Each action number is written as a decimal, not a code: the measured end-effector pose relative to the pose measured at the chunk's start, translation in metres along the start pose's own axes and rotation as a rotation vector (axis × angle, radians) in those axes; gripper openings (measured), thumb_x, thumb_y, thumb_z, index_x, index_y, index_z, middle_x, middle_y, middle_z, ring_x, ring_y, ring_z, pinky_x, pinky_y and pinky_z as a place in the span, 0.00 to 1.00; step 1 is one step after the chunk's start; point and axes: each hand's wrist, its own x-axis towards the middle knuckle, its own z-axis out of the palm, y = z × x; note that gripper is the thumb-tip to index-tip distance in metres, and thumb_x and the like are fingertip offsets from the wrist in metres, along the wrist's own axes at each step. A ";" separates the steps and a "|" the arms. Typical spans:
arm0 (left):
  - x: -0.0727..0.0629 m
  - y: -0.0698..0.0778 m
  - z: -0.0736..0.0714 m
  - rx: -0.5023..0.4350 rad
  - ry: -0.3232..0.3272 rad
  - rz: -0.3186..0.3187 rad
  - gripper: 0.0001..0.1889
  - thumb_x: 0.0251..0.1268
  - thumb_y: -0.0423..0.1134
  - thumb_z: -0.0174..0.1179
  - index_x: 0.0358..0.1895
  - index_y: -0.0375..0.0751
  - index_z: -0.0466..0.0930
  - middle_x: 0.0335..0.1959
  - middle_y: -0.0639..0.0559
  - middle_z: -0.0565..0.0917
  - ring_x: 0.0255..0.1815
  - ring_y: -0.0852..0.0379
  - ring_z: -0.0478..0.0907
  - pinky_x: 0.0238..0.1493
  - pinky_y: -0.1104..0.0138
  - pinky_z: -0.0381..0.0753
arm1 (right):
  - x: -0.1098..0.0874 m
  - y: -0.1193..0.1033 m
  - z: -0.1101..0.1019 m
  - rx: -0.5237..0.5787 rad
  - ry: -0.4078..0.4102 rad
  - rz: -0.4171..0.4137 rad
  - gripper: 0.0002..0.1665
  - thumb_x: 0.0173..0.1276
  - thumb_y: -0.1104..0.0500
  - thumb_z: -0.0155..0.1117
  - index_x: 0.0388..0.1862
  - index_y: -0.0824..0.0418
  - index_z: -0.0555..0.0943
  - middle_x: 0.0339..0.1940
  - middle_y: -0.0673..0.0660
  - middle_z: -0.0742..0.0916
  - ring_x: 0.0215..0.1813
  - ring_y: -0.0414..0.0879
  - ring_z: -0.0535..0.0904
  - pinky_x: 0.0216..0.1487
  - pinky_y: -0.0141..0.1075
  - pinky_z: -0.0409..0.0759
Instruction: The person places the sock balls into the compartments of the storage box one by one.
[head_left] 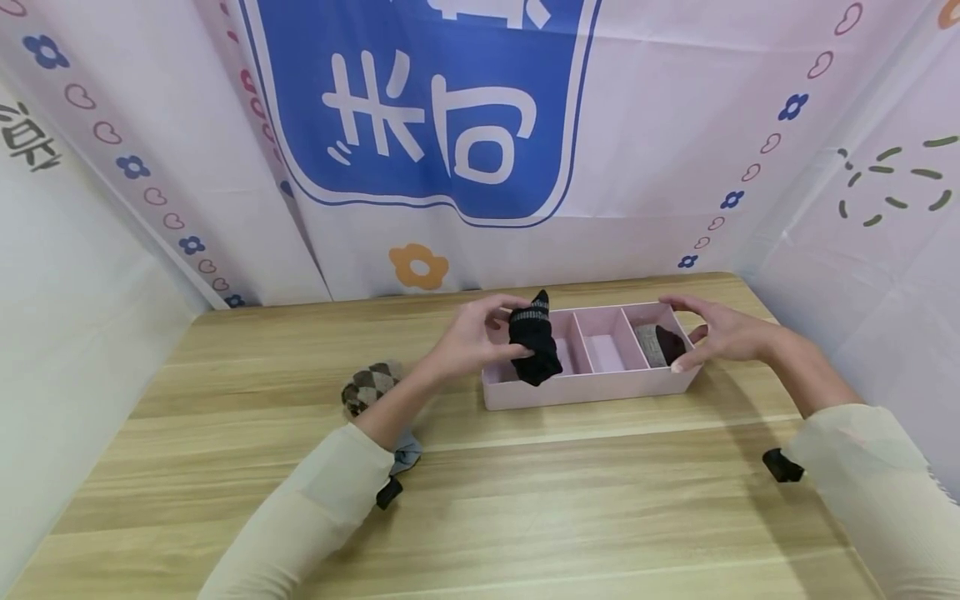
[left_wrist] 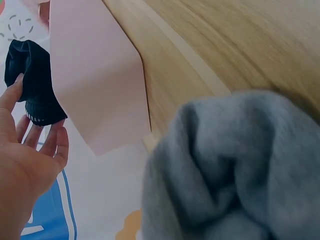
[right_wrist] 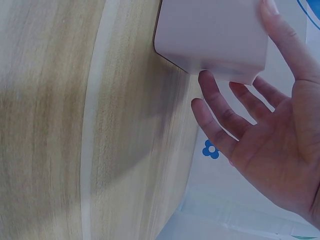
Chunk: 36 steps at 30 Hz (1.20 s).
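Left grip (head_left: 474, 340): pinches the black sock (head_left: 534, 346) above the pink box (head_left: 592, 390), left end
Right grip (head_left: 723, 330): spans and holds the box's right end
Stowed, seemingly: brown-gray sock (head_left: 658, 344) — box, right end
Remaining, seemingly: black sock; patterned sock (head_left: 369, 387), bluish sock (head_left: 407, 453) — table (head_left: 540, 500), left

A booth-like space, with printed hanging sheets (head_left: 645, 142) around a wood-grain tabletop (head_left: 570, 492).

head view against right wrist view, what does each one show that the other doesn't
Only head: the left hand holding a black sock, the compartments of the box, the brown-and-grey sock in the rightmost one, and the patterned sock on the table.

Only right wrist: the right palm.

Both: the right hand, box, table and printed cloth.
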 end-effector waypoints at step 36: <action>0.030 0.019 0.042 -0.098 -0.065 -0.055 0.31 0.55 0.31 0.77 0.65 0.36 0.79 0.56 0.40 0.84 0.48 0.47 0.82 0.56 0.48 0.83 | -0.003 0.001 0.000 0.036 -0.003 0.002 0.66 0.59 0.56 0.82 0.85 0.61 0.48 0.82 0.74 0.56 0.64 0.71 0.76 0.53 0.45 0.82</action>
